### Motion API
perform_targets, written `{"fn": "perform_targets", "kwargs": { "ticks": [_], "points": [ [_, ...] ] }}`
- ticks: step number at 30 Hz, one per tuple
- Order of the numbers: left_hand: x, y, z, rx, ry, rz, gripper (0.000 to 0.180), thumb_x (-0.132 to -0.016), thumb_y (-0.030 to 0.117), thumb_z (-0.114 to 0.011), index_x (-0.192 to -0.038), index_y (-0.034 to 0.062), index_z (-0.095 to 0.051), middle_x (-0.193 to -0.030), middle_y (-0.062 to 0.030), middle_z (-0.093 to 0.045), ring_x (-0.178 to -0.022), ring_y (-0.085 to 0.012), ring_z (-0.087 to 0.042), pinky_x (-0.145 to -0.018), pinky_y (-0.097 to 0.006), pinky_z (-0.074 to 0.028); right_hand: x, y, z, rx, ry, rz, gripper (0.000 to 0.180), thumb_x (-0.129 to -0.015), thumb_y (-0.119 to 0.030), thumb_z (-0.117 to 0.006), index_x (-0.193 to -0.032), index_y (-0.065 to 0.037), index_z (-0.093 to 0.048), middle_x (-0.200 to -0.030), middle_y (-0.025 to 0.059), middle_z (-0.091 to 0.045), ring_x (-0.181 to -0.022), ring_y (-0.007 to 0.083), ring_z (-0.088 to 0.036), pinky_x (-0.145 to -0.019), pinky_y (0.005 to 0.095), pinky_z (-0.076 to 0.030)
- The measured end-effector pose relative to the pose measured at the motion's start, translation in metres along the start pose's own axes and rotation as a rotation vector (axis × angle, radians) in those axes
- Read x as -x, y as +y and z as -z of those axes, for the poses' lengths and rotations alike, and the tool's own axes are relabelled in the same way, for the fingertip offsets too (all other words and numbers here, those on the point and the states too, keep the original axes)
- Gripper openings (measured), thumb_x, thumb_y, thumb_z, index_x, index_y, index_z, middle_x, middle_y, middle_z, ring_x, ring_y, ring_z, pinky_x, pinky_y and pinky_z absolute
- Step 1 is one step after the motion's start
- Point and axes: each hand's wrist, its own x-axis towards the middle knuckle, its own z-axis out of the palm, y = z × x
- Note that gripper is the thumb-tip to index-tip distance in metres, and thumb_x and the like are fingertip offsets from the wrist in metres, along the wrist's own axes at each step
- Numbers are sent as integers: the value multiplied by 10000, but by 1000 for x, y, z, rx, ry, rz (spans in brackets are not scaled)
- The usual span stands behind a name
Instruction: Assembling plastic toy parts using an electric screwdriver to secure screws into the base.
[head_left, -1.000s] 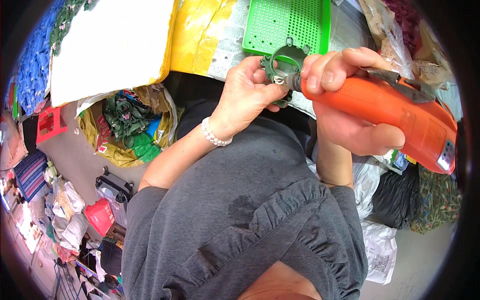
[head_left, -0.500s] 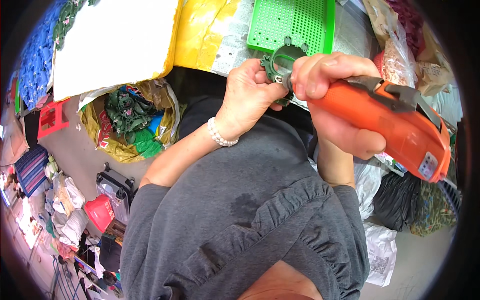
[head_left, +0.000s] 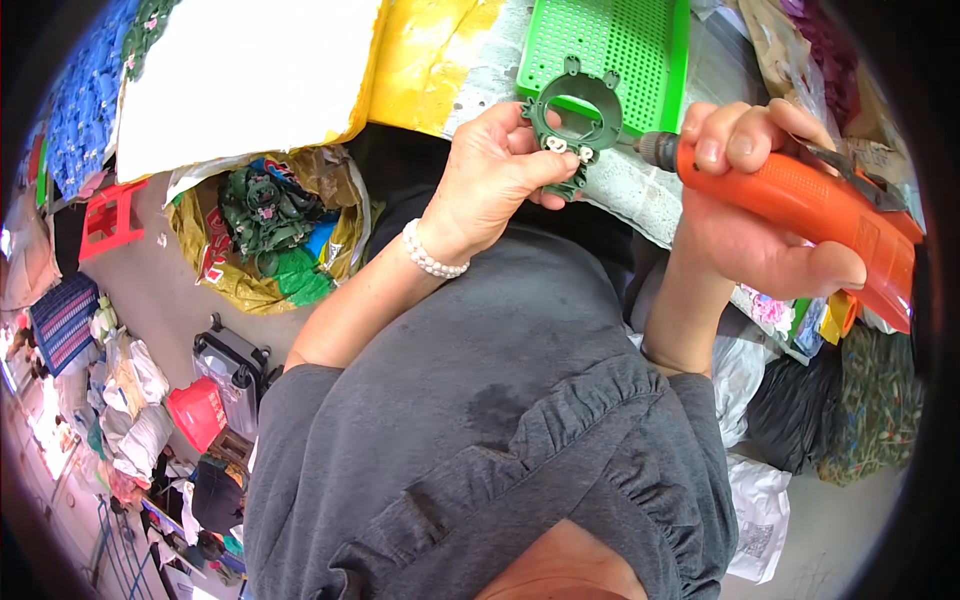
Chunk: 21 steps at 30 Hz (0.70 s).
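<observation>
My left hand (head_left: 500, 165) pinches a dark green plastic ring-shaped part (head_left: 603, 132) by its left and lower edge. Two small white pieces show on the ring's lower side, next to my thumb. In my right hand (head_left: 755, 190) is an orange electric screwdriver (head_left: 800, 195), gripped round its body. Its dark tip points left at the ring, with a short gap between them. Beyond the ring lies a bright green perforated tray (head_left: 610, 40) on the work surface.
A white board (head_left: 245, 85) with a yellow edge covers the far left. Below it stands a yellow sack (head_left: 265, 290) with dark green parts inside. A red stool (head_left: 112, 220), a red bucket (head_left: 197, 415) and several bags are on the floor. A black bag (head_left: 795, 415) lies at right.
My right hand has drawn the screwdriver away to the right, off the green part. The ring has turned and now shows its full face with the white pieces. The view has shifted slightly.
</observation>
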Motion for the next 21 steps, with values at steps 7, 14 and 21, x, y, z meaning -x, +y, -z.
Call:
{"fn": "perform_targets", "kwargs": {
  "ticks": [7, 14, 21],
  "points": [
    [17, 4, 14, -18, 121, -111, 407, -763, 29, -661, -1133, 30, -491, -915, -69, -639, -713, -157, -646, -554, -217, -518, 4, 11, 4, -60, 5, 13, 984, -713, -778, -445, -1189, 83, -438, -857, 108, -578, -705, 214, -528, -680, 357, -413],
    [51, 22, 34, 22, 356, -437, 365, -727, -25, -636, -1058, 10, -487, -915, -51, -618, -759, -91, -588, -595, -225, -487, 13, 5, 9, 61, 150, -77, 903, -696, -775, -464, -1127, 18, -511, -772, 79, -524, -685, 206, -497, -664, 349, -383],
    [105, 44, 90, -135, 813, -806, 370, -727, -72, -604, -1071, -14, -479, -950, -85, -593, -830, -139, -586, -734, -262, -498, 4, 7, 7, 102, 131, -64, 843, -733, -726, -474, -1119, 22, -510, -760, 77, -519, -659, 199, -496, -651, 348, -380]
  ]
}}
